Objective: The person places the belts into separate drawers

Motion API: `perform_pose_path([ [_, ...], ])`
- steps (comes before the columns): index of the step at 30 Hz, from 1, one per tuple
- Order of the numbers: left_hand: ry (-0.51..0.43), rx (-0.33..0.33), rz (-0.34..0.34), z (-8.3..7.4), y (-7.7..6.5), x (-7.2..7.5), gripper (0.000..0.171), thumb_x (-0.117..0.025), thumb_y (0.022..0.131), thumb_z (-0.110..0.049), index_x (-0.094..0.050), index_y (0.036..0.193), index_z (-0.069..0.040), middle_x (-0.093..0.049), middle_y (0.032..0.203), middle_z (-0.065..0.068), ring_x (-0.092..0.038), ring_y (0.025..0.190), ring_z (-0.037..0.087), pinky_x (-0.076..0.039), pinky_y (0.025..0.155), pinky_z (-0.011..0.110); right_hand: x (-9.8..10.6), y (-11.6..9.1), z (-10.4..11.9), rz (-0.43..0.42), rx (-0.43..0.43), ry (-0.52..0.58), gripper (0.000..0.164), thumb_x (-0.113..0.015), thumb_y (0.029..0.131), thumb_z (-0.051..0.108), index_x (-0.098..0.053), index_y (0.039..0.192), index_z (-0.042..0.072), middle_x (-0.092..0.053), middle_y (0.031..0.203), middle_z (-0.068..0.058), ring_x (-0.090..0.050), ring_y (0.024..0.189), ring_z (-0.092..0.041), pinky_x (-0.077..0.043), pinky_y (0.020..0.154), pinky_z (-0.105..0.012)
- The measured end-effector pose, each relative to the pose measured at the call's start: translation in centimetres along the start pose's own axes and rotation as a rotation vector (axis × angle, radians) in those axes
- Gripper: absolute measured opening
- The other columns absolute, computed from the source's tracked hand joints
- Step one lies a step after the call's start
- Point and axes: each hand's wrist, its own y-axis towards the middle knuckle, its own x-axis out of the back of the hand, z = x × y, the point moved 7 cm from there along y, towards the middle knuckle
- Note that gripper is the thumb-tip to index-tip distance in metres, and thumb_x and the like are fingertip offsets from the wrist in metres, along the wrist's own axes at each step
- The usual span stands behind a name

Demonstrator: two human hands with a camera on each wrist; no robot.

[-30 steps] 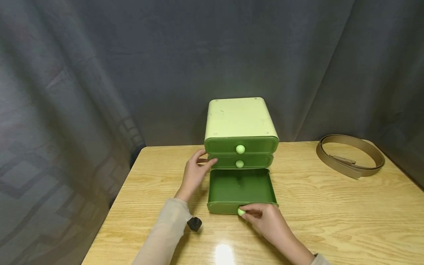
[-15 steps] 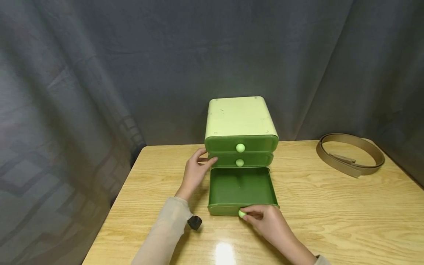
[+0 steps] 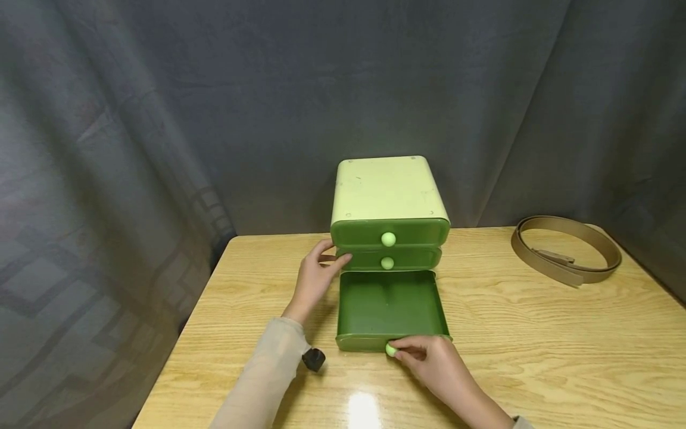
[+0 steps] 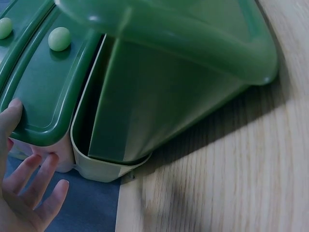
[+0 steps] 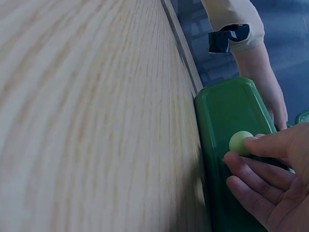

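A small drawer cabinet (image 3: 390, 187) with a pale yellow-green shell and green drawers stands on the table. Its bottom drawer (image 3: 388, 304) is pulled far out and nothing lies in the visible inside. My right hand (image 3: 438, 364) pinches that drawer's round pale-green knob (image 5: 240, 143) between thumb and fingers. At the cabinet's left side, my left hand (image 3: 313, 281) rests its thumb on the front of the middle drawer (image 4: 46, 92), while other fingers touch the side wall. The top drawer (image 3: 358, 233) and middle drawer are in; each carries a round knob.
A tan belt (image 3: 568, 277), loosely coiled, lies on the wooden table (image 3: 536, 357) at the far right. Dark grey curtains (image 3: 278, 119) hang behind and to the left. A black wrist device (image 3: 314, 360) is strapped at my left sleeve.
My right hand has drawn the bottom drawer slightly further out, toward me. The left hand stays in place on the cabinet.
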Motion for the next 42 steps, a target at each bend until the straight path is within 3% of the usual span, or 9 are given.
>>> perform_pose_path([
  [5, 0.001, 0.006, 0.001, 0.1, 0.0, 0.0, 0.040, -0.074, 0.091, -0.033, -0.064, 0.127, -0.018, -0.062, 0.126, -0.001, -0.063, 0.103, 0.021, -0.055, 0.085, 0.036, 0.0, -0.2, 0.0, 0.024, 0.024, 0.016, 0.015, -0.077, 0.085, 0.005, -0.080, 0.097, 0.015, -0.076, 0.093, -0.003, -0.070, 0.077, -0.009, -0.056, 0.064, -0.020],
  [14, 0.004, 0.006, 0.003, 0.1, 0.0, 0.0, 0.040, -0.074, 0.091, -0.034, -0.064, 0.127, -0.020, -0.061, 0.128, -0.002, -0.063, 0.104, 0.021, -0.054, 0.086, 0.037, 0.1, -0.7, -0.2, 0.165, 0.005, 0.042, 0.022, -0.070, 0.094, 0.013, -0.075, 0.115, 0.013, -0.074, 0.105, -0.004, -0.069, 0.087, -0.009, -0.056, 0.071, -0.023],
  [19, 0.010, 0.001, 0.006, 0.1, 0.0, 0.1, 0.039, -0.073, 0.091, -0.033, -0.064, 0.126, -0.018, -0.062, 0.127, 0.000, -0.063, 0.105, 0.024, -0.054, 0.086, 0.037, 1.2, -1.1, 0.0, 0.170, 0.012, 0.023, 0.021, -0.069, 0.095, 0.022, -0.075, 0.115, 0.017, -0.073, 0.108, 0.000, -0.069, 0.095, -0.012, -0.056, 0.073, -0.024],
  [25, 0.032, 0.008, 0.015, 0.0, -0.2, 0.1, 0.040, -0.073, 0.091, -0.033, -0.063, 0.127, -0.020, -0.061, 0.129, -0.002, -0.063, 0.104, 0.021, -0.055, 0.086, 0.037, 3.6, -1.9, 0.1, 0.095, 0.057, 0.001, 0.018, -0.069, 0.094, 0.022, -0.077, 0.109, 0.015, -0.074, 0.103, 0.000, -0.065, 0.086, -0.005, -0.052, 0.061, -0.024],
  [34, 0.030, -0.010, 0.021, -0.1, 0.0, -0.1, 0.041, -0.072, 0.092, -0.036, -0.062, 0.129, -0.021, -0.061, 0.129, -0.003, -0.063, 0.104, 0.019, -0.054, 0.086, 0.037, 7.9, -2.2, -0.4, -0.158, 0.192, -0.074, 0.020, -0.074, 0.087, 0.001, -0.078, 0.102, 0.013, -0.075, 0.087, 0.006, -0.068, 0.079, -0.004, -0.051, 0.070, -0.017],
  [42, 0.028, -0.008, 0.017, 0.1, -0.1, -0.1, 0.042, -0.072, 0.092, -0.038, -0.062, 0.129, -0.021, -0.060, 0.131, -0.003, -0.063, 0.103, 0.019, -0.055, 0.083, 0.037, 11.1, -1.4, -1.9, -0.264, 0.169, -0.144, 0.024, -0.078, 0.084, 0.002, -0.077, 0.104, 0.014, -0.074, 0.091, 0.007, -0.065, 0.081, -0.001, -0.047, 0.072, -0.011],
])
